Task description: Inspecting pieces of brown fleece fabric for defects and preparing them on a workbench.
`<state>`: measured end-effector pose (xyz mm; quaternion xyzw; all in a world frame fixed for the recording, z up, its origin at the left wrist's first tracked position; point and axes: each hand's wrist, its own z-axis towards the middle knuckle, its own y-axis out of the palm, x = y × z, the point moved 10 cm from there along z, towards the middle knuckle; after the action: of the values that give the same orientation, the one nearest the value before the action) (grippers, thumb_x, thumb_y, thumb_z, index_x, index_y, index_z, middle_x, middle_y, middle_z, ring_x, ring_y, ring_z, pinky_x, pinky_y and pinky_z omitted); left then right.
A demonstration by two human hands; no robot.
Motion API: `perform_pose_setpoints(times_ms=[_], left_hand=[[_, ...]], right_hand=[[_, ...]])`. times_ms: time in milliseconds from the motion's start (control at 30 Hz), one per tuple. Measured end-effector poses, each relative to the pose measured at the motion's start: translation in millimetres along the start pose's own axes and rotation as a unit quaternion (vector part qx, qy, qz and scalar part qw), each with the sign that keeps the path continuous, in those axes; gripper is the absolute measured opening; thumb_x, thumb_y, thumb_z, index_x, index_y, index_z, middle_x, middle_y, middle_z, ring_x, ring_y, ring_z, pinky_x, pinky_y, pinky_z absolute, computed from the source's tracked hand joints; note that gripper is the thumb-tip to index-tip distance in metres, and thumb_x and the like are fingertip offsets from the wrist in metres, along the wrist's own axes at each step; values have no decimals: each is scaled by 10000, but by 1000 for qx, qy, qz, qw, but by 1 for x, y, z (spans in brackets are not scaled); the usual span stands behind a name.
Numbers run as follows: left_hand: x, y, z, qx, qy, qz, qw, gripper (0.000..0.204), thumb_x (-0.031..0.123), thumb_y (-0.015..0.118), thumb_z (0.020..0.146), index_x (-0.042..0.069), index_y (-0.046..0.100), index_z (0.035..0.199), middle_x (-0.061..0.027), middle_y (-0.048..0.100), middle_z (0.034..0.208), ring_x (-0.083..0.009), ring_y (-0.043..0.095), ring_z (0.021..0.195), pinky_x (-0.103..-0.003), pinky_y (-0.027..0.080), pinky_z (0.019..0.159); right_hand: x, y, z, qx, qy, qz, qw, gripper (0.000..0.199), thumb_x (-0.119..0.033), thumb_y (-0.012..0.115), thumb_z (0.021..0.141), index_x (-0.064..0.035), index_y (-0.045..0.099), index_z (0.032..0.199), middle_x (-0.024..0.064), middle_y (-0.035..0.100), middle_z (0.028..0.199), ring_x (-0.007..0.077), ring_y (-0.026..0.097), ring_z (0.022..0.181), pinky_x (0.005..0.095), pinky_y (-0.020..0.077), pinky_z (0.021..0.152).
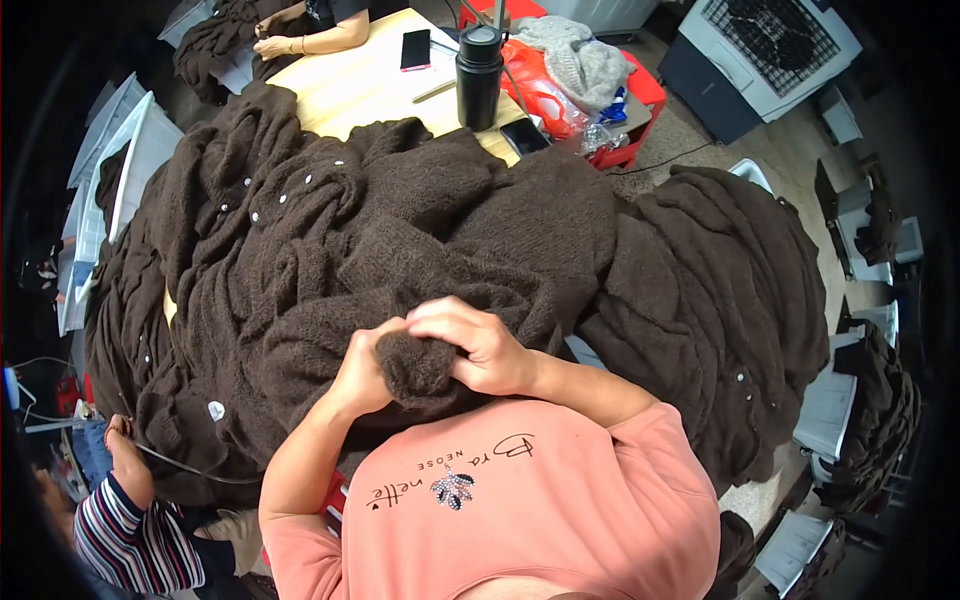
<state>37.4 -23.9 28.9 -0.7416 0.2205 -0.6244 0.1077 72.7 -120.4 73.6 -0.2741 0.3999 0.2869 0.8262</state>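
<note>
Close to my chest, both hands grip a bunched part of a dark brown knitted garment (418, 368). My left hand (362, 372) is curled round its left side, with the fingertips hidden in the cloth. From the right, my right hand (478, 345) closes over the top of the bunch, and its fingers reach toward the left hand. Beyond them a large heap of the same brown knitwear (400, 215) covers most of the table, with small pale buttons showing at the left. More brown knitwear (700, 290) lies piled at the right.
A black bottle (480, 80), a phone (415, 50) and another phone (525, 137) sit on the wooden table (340, 85). Beside it a red stool (640, 130) carries bags and grey knitwear. An air cooler (760, 60) stands far right. Co-workers (140, 530) sit at lower left and far left.
</note>
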Motion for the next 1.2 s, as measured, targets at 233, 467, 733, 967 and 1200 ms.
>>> perform_pose_setpoints(times_ms=[233,467,733,967,1200], left_hand=[[74,-98,6,427,191,8,884,465,132,709,619,26,521,1031,-110,599,871,-275,595,789,-347,486,718],[244,-11,110,348,408,-98,838,442,114,696,546,36,522,945,-112,566,838,-292,563,781,-366,483,683],[392,261,114,-55,609,-129,780,417,95,681,463,49,522,846,-115,528,800,-312,526,772,-387,480,644],[334,390,29,-238,752,-13,614,148,211,548,681,78,536,618,-27,506,652,-212,526,722,-365,442,587],[273,411,109,-203,675,148,693,420,162,530,750,1,510,1138,-233,455,1258,-345,494,1123,-413,441,811]], right_hand=[[-21,1,-27,-311,19,195,930,458,-285,689,751,-45,586,1127,128,624,854,222,574,562,332,469,547],[-21,-75,-45,-101,-79,45,991,616,-288,667,771,-40,437,1286,176,541,1168,277,573,964,355,457,850],[17,-264,-152,111,236,27,965,764,-244,713,713,-17,344,1342,185,457,1277,268,533,1056,346,434,899],[-7,-377,-257,270,430,-347,788,798,-210,695,720,3,289,1374,179,417,1337,250,504,1121,322,401,945],[-64,-389,-274,308,315,-450,777,641,-324,536,838,38,333,1326,195,456,1280,233,531,998,288,415,827]])
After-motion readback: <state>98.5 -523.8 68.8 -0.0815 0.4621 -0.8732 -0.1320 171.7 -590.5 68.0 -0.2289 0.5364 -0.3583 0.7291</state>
